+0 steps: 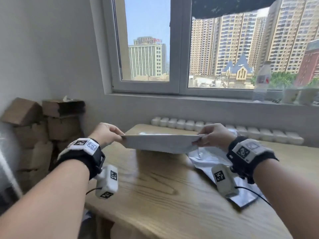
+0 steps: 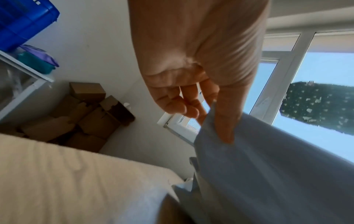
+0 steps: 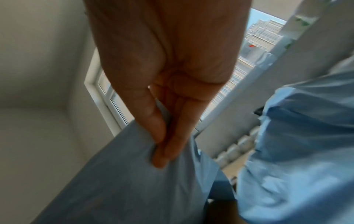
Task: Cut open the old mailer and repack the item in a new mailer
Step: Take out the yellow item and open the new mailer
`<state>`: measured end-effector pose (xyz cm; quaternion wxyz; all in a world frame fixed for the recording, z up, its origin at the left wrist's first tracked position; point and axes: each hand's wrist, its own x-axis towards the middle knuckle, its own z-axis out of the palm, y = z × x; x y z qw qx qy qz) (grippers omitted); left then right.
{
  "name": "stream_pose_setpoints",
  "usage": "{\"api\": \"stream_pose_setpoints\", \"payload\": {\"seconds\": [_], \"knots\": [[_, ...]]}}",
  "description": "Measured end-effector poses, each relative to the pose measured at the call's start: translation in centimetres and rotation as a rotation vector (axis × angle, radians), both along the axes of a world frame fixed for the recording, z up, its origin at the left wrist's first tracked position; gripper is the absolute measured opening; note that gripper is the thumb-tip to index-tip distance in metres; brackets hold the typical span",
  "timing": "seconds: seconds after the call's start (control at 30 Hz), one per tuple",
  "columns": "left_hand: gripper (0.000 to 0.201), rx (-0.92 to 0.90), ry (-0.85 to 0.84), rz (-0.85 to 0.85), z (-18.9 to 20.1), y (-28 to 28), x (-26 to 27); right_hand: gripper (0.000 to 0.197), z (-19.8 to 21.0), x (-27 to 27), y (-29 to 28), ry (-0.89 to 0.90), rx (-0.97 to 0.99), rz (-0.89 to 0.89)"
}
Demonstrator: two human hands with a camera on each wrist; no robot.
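Note:
A grey-white plastic mailer (image 1: 160, 144) hangs above the wooden table (image 1: 164, 190), stretched level between both hands. My left hand (image 1: 110, 133) pinches its left top corner, thumb against fingers, as the left wrist view shows on the mailer (image 2: 268, 174) under my left hand (image 2: 216, 121). My right hand (image 1: 210, 137) pinches the right top corner; in the right wrist view my right hand (image 3: 162, 145) bunches the mailer (image 3: 124, 189). A second crumpled white mailer (image 1: 208, 159) lies on the table under my right wrist. What is inside the held mailer cannot be seen.
Cardboard boxes (image 1: 44, 125) are stacked against the wall at the left. A row of small white containers (image 1: 224, 131) lines the table's back edge. A water bottle (image 1: 261, 81) stands on the window sill. A dark flat object (image 1: 245, 199) lies near the right forearm.

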<state>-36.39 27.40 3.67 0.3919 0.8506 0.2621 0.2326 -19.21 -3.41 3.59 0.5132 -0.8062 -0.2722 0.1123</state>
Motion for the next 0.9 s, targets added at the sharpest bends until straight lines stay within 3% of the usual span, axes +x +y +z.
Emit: {"api": "stream_pose_setpoints", "payload": {"seconds": [0.1,0.2,0.27,0.33,0.4,0.47,0.53,0.63,0.73,0.9], "knots": [[0.017,0.056,0.274,-0.076,-2.8,-1.3,-1.8,0.027,-3.3,-1.3,-1.4,0.082,-0.2,0.039],[0.024,0.156,0.573,-0.187,-4.8,-2.4,-3.2,0.037,-5.3,-3.1,-2.6,0.169,-0.52,0.138],[0.029,0.161,0.738,-0.252,-5.5,-3.5,-3.8,0.039,-5.9,-4.2,-2.9,0.117,-0.675,0.131],[0.032,0.143,0.733,-0.254,-5.5,-4.2,-3.7,0.028,-5.8,-5.1,-2.7,-0.141,-0.74,0.017],[0.027,0.134,0.6,-0.212,-5.3,-4.8,-2.6,0.023,-5.5,-6.0,-1.6,-0.407,-0.702,-0.052],[0.018,0.099,0.441,-0.216,-5.6,-6.2,-1.2,0.022,-5.7,-7.6,0.3,-0.513,-0.605,0.0],[0.013,0.032,0.386,-0.298,-6.9,-8.6,0.0,0.019,-6.8,-9.1,2.6,-0.53,-0.597,0.124],[0.021,0.003,0.431,-0.374,-10.1,-11.6,1.3,0.017,-9.6,-10.0,5.6,-0.487,-0.788,0.251],[0.021,0.007,0.475,-0.305,-12.4,-11.2,2.1,0.028,-11.0,-8.7,6.1,-0.425,-0.929,0.233],[0.015,-0.117,0.603,-0.192,-11.9,-7.6,0.8,0.032,-10.5,-6.8,3.7,-0.31,-1.036,0.212]]}}
